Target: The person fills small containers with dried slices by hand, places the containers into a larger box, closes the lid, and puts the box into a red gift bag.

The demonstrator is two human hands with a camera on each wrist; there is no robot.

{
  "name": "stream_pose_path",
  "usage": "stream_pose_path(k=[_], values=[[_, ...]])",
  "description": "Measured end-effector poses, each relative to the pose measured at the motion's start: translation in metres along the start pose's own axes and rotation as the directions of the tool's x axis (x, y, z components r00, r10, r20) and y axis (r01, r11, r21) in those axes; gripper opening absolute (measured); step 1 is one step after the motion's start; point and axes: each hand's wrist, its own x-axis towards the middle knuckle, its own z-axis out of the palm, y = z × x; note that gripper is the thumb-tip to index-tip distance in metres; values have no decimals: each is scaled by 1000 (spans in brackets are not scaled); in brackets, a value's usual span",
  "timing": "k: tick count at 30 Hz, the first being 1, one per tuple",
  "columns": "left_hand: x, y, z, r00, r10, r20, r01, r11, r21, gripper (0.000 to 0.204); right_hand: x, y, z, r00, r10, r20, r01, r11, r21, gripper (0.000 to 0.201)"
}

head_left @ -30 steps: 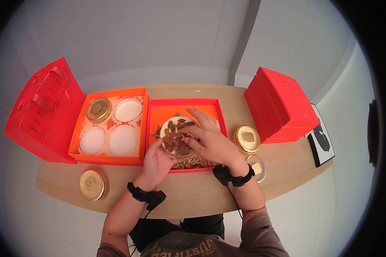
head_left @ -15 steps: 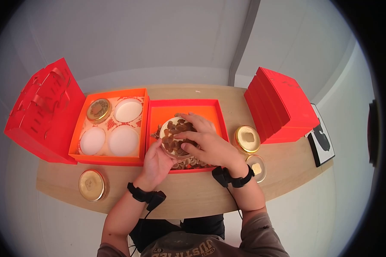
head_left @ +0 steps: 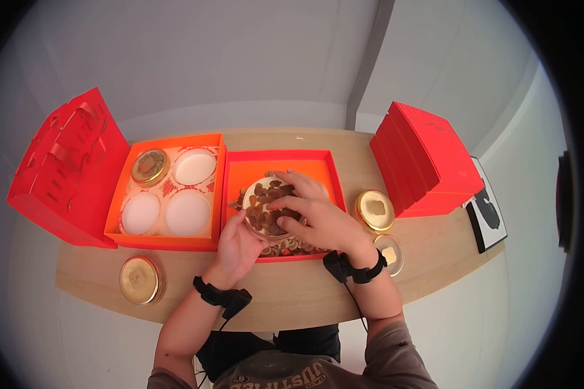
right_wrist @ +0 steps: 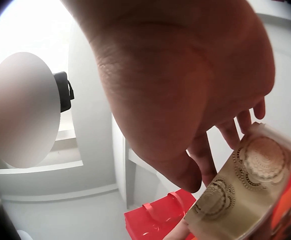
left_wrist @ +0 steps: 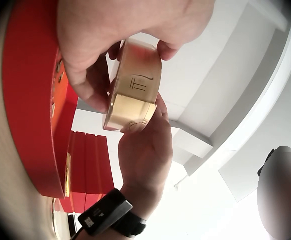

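Observation:
My left hand [head_left: 235,249] grips a clear round jar [left_wrist: 135,75] by its side, above a red tray with an orange inside [head_left: 308,167]. A gold label [right_wrist: 245,195] with printed patterns wraps the jar. Brown dried mushrooms [head_left: 261,212] fill its wide mouth, caps showing, partly covered by my fingers. Over that mouth lies my right hand [head_left: 321,217], fingers spread and lightly bent, fingertips right at the mushrooms. More dried mushrooms [head_left: 285,248] lie in the tray beneath the jar and along its front wall.
Left of the tray stands an orange box [head_left: 118,214] with round recesses, one holding a filled jar [head_left: 150,166]. Gold-topped jars stand at front left [head_left: 138,280] and right [head_left: 374,211], near a clear round piece [head_left: 389,255]. Red bags [head_left: 71,172] and red boxes [head_left: 425,159] flank the table.
My right hand's fingers have shifted over the jar mouth; the raised index finger has come down toward the mushrooms. The left hand and jar have stayed in place.

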Motion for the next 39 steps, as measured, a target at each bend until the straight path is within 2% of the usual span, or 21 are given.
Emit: stream_pose_path(k=[2,6,12,14,15,17,18,20,21,23,25,27,29,30,33,34,36,37,39], values=[[0,0,-1,1000,-1,7,1,1000,0,61,1,-3,-3,998,-58,32,58,998,-5,24],[-1,1,2,1000,-1,-9,1,1000,4,62,-1,-2,0,997,-53,51,55,998,-37,25],[0,-2,-2,1000,13,-6,-13,1000,-16,60,1,-8,-9,1000,24,8,-24,999,35,25],[0,-2,0,1000,19,-4,-19,1000,-25,59,4,-12,-13,992,114,-43,-109,988,108,27],[0,-1,3,998,61,7,-61,998,21,57,5,-11,-14,992,115,-43,-110,988,110,27],[-1,-1,4,994,103,23,-104,992,68,55,6,-9,-19,980,84,-182,-65,992,107,30],[-1,-2,2,988,154,-9,-153,984,93,54,6,-7,-21,979,83,-185,-64,992,107,30],[-3,1,7,977,213,-31,-208,970,123,53,7,1,-21,934,97,-344,-46,987,152,30],[-5,3,12,970,242,-28,-237,965,113,52,6,5,-20,933,88,-349,-38,988,148,30],[-9,8,23,960,279,-18,-276,955,109,51,6,14,-15,867,268,-420,-142,941,306,32],[-13,12,32,933,358,-31,-354,931,92,50,7,25,-4,857,298,-419,-161,930,331,30],[-19,21,37,927,371,-57,-363,925,114,51,8,29,4,848,334,-411,-188,916,356,28],[-26,31,40,922,379,-84,-365,920,139,52,11,27,12,876,410,-254,-343,900,270,29],[-29,37,41,917,390,-85,-374,913,161,52,14,31,16,876,408,-256,-340,901,269,29],[-44,51,48,894,435,-110,-412,892,185,51,25,50,28,938,335,84,-345,925,161,30],[-53,57,50,874,468,-133,-442,878,186,51,31,51,36,940,332,80,-341,927,159,30],[-63,62,50,867,475,-148,-449,875,182,51,46,55,53,842,391,372,-454,886,94,32],[-69,66,48,862,479,-165,-452,875,175,51,50,50,59,842,389,373,-451,888,93,32],[-78,70,47,855,485,-186,-455,872,181,52,58,40,67,840,392,376,-357,920,-163,34]])
